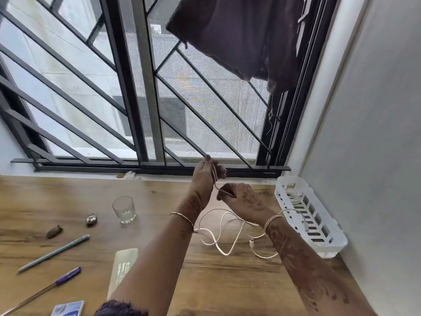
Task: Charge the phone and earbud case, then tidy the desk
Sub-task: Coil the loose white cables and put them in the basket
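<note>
A long white charging cable [224,236] lies in loose loops on the wooden desk [227,281], its plug end [251,243] near my right wrist. My left hand [206,176] is raised near the window sill and grips a stretch of the cable. Just below it, my right hand [241,199] pinches the same cable, which runs taut between the two hands. A white slotted basket [312,215] at the desk's right edge holds another coiled white cable [293,195]. No phone or earbud case can be clearly told.
A clear glass [124,209] stands left of my arms. Two small dark objects [91,218], a teal pen [53,253], a purple pen [45,286], a flat cream item [123,270] and a blue card [68,307] lie on the left. Window grille behind, wall at right.
</note>
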`<act>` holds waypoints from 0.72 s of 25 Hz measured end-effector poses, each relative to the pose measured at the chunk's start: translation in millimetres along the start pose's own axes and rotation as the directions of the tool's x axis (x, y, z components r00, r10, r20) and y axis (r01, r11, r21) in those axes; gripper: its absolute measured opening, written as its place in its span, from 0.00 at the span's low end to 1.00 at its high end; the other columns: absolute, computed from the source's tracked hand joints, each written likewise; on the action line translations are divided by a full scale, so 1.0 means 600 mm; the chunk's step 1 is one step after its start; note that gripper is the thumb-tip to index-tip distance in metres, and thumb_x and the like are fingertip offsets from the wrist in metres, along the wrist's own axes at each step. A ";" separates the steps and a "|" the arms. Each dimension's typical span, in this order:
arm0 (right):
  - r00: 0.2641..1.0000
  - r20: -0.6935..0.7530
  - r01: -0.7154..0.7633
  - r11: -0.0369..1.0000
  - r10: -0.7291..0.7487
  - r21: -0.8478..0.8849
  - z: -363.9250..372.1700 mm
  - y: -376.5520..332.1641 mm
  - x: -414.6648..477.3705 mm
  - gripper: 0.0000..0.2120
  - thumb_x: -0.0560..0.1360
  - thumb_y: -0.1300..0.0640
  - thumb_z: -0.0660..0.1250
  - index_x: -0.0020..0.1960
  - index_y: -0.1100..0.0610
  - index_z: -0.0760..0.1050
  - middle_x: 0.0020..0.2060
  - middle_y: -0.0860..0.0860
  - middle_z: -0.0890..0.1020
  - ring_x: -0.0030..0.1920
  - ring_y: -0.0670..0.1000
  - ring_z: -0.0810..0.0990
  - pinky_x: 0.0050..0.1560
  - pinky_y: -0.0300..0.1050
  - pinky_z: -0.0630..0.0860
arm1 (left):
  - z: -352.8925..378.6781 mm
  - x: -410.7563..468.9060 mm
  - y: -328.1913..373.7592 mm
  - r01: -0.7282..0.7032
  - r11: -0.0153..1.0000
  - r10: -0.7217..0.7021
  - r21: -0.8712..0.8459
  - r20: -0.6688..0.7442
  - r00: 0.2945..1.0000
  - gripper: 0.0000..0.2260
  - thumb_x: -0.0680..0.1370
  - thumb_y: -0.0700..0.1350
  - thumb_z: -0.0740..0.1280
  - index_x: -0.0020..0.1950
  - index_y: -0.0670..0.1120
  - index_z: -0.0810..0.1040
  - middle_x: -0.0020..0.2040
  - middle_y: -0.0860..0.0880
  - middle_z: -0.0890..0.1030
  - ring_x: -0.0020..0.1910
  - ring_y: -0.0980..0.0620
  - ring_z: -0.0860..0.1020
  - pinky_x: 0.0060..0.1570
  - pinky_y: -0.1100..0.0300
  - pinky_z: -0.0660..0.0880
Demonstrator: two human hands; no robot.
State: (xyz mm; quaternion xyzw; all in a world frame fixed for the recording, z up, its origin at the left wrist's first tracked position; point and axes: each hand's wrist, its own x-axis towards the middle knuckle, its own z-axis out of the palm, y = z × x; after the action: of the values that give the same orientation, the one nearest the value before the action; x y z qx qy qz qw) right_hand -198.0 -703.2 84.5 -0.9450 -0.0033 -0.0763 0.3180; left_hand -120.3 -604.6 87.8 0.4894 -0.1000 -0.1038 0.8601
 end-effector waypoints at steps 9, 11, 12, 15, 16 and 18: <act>0.994 0.056 -0.109 0.767 0.095 0.632 -0.051 -0.034 0.022 0.15 0.81 0.51 0.58 0.37 0.55 0.70 0.27 0.47 0.68 0.21 0.42 0.63 0.20 0.35 0.59 | -0.030 -0.017 -0.007 -0.071 0.837 0.000 0.543 0.130 0.992 0.25 0.84 0.51 0.49 0.33 0.43 0.73 0.28 0.48 0.73 0.28 0.53 0.70 0.29 0.65 0.68; 0.988 0.025 -0.128 0.719 0.153 0.683 -0.051 -0.034 0.033 0.16 0.81 0.50 0.58 0.37 0.54 0.70 0.27 0.48 0.67 0.21 0.43 0.62 0.19 0.34 0.57 | -0.026 -0.027 0.007 -0.013 0.861 -0.061 0.508 0.129 0.990 0.24 0.83 0.53 0.50 0.34 0.43 0.74 0.29 0.49 0.75 0.28 0.54 0.72 0.30 0.64 0.74; 0.983 0.000 -0.132 0.717 0.181 0.684 -0.048 -0.035 0.035 0.16 0.81 0.50 0.58 0.37 0.54 0.70 0.28 0.48 0.68 0.21 0.43 0.62 0.19 0.35 0.58 | -0.022 -0.033 0.013 0.011 0.876 -0.083 0.483 0.129 0.988 0.24 0.83 0.54 0.51 0.34 0.44 0.74 0.27 0.51 0.75 0.26 0.56 0.72 0.30 0.63 0.76; 0.966 -0.081 -0.132 0.738 0.245 0.662 -0.030 -0.032 0.037 0.15 0.80 0.48 0.60 0.36 0.53 0.70 0.28 0.49 0.69 0.22 0.44 0.63 0.21 0.36 0.59 | -0.009 -0.045 0.021 0.106 0.949 -0.138 0.296 0.090 0.986 0.20 0.82 0.54 0.55 0.36 0.45 0.75 0.24 0.54 0.74 0.22 0.58 0.71 0.25 0.64 0.74; 0.960 -0.114 -0.132 0.774 0.256 0.620 -0.023 -0.030 0.036 0.16 0.79 0.46 0.61 0.35 0.53 0.70 0.27 0.48 0.69 0.23 0.44 0.64 0.22 0.36 0.60 | -0.007 -0.045 0.022 0.140 0.972 -0.157 0.190 0.075 0.985 0.20 0.82 0.54 0.56 0.37 0.44 0.76 0.25 0.53 0.76 0.22 0.58 0.73 0.25 0.65 0.73; 0.951 -0.174 -0.143 0.864 0.254 0.482 -0.010 -0.023 0.033 0.20 0.79 0.45 0.60 0.33 0.54 0.71 0.25 0.46 0.70 0.25 0.44 0.66 0.26 0.37 0.62 | -0.005 -0.041 0.023 0.178 0.984 -0.176 -0.029 0.063 0.982 0.22 0.82 0.54 0.55 0.37 0.42 0.77 0.28 0.49 0.80 0.24 0.55 0.77 0.26 0.65 0.74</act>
State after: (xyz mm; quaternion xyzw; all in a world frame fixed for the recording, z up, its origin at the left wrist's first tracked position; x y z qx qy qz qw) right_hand -180.3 -696.5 100.2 -0.8212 0.1136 -0.1496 0.5388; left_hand -141.7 -588.5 96.7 0.4782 -0.0803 -0.1963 0.8523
